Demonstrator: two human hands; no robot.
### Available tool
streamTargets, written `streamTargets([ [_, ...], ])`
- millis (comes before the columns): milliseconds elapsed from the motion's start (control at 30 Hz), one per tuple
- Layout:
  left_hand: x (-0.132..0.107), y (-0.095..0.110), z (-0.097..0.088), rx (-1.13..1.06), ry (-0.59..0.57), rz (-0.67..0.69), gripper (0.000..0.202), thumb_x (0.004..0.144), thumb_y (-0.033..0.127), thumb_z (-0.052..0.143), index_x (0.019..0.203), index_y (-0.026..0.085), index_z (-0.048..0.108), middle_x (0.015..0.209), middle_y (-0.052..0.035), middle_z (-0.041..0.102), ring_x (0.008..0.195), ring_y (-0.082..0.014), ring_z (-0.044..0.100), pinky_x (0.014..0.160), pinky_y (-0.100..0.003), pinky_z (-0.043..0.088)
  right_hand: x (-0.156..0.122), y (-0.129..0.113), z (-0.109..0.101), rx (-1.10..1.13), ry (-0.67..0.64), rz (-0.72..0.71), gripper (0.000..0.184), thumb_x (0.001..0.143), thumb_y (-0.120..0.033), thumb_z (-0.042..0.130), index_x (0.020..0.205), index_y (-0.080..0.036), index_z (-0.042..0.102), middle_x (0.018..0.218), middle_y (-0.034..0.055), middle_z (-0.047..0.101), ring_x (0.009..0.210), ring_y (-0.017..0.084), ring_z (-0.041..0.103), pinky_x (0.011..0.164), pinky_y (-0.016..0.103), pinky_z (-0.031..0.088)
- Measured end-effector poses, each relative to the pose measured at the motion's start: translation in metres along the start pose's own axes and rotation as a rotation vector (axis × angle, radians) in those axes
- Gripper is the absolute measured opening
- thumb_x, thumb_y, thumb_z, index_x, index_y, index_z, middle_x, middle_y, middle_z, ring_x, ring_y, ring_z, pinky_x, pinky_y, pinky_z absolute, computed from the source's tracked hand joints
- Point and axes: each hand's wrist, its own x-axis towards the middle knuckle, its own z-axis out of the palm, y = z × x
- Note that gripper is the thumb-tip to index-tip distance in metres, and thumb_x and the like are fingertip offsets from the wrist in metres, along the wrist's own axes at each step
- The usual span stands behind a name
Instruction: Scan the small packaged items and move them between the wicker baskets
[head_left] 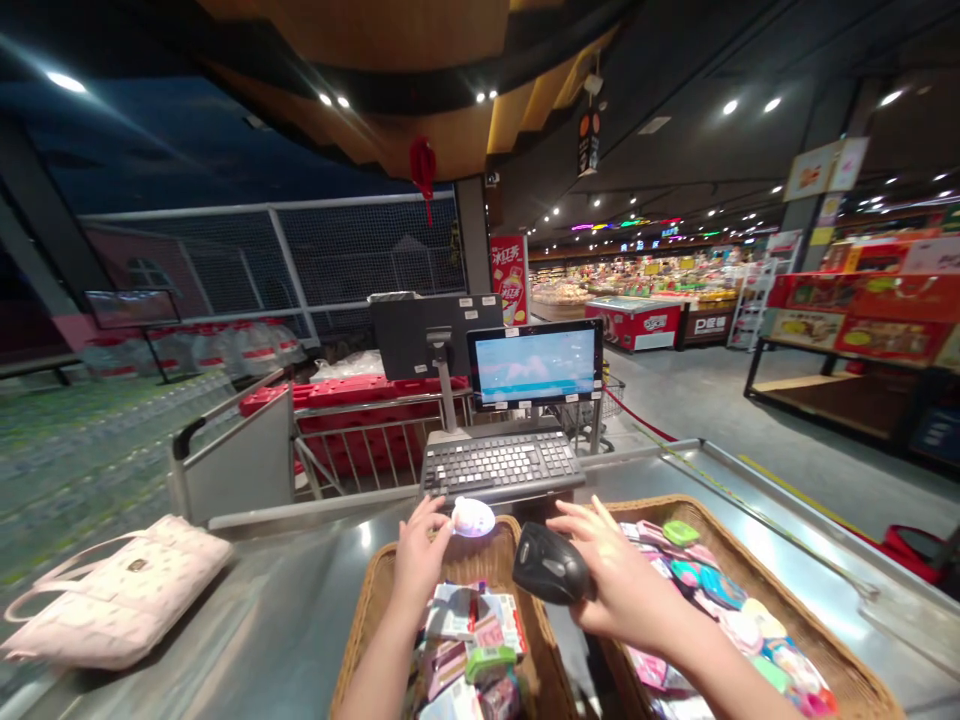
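Note:
My left hand (424, 552) pinches a small white and pink packaged item (473, 517) at its fingertips, just above the rim of a woven wicker basket (379, 590). My right hand (619, 575) grips a black handheld barcode scanner (551, 564), with its nose pointing left towards the white item. Below it, a second wicker basket (757, 565) holds many colourful flat packets. The left basket is also packed with small boxes and packets (465, 650). My forearms hide parts of both baskets.
A black keyboard (501, 465) and a lit monitor (535, 365) stand just beyond the baskets on a steel checkout counter (300, 600). A pale pink quilted handbag (116, 595) lies at the left. Red barriers, railings and supermarket displays lie beyond.

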Motion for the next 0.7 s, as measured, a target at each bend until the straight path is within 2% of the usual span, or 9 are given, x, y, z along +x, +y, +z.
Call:
streamTargets([
  [267, -0.038, -0.025, 0.021, 0.26, -0.324, -0.097, 0.02, 0.079, 0.021, 0.052, 0.064, 0.022, 0.065, 0.132, -0.008, 0.064, 0.14, -0.0316, 0.041, 0.113, -0.066, 0.02, -0.007, 0.016, 0.018, 0.039, 0.015, -0.003, 0.06, 0.059, -0.014, 0.057, 0.119, -0.019, 0.064, 0.131, 0.0118, 0.062, 0.138, 0.035, 0.041, 0.118, 0.063, 0.016],
  [433, -0.056, -0.034, 0.038, 0.348, -0.395, -0.097, 0.018, 0.071, 0.011, 0.054, 0.059, 0.021, 0.063, 0.119, -0.0092, 0.072, 0.134, -0.0335, 0.048, 0.112, -0.063, 0.024, -0.009, 0.021, 0.019, 0.082, -0.004, 0.025, 0.067, 0.057, -0.014, 0.056, 0.123, -0.019, 0.061, 0.128, 0.0126, 0.063, 0.137, 0.034, 0.043, 0.118, 0.063, 0.018],
  [533, -0.061, -0.035, 0.044, 0.42, -0.422, -0.066, 0.019, 0.067, 0.005, 0.054, 0.057, 0.02, 0.061, 0.111, -0.0118, 0.074, 0.134, -0.0356, 0.048, 0.114, -0.063, 0.018, -0.014, 0.029, 0.015, 0.091, 0.004, 0.063, 0.066, 0.058, -0.013, 0.057, 0.123, -0.02, 0.061, 0.127, 0.0118, 0.064, 0.136, 0.034, 0.044, 0.118, 0.063, 0.018],
  [633, -0.057, -0.029, 0.048, 0.474, -0.417, -0.014, 0.015, 0.067, 0.007, 0.056, 0.067, 0.019, 0.065, 0.121, -0.0157, 0.069, 0.138, -0.0371, 0.042, 0.117, -0.063, 0.009, -0.022, 0.042, 0.008, 0.082, 0.041, 0.094, 0.066, 0.06, -0.014, 0.059, 0.125, -0.02, 0.06, 0.128, 0.0121, 0.064, 0.135, 0.035, 0.045, 0.117, 0.062, 0.021],
  [700, -0.051, -0.016, 0.054, 0.468, -0.413, 0.049, 0.015, 0.073, 0.012, 0.056, 0.08, 0.019, 0.067, 0.134, -0.0154, 0.062, 0.14, -0.0351, 0.039, 0.117, -0.063, 0.01, -0.03, 0.052, 0.0, 0.067, 0.071, 0.12, 0.063, 0.062, -0.015, 0.059, 0.124, -0.021, 0.061, 0.128, 0.0114, 0.064, 0.133, 0.035, 0.047, 0.116, 0.062, 0.022],
])
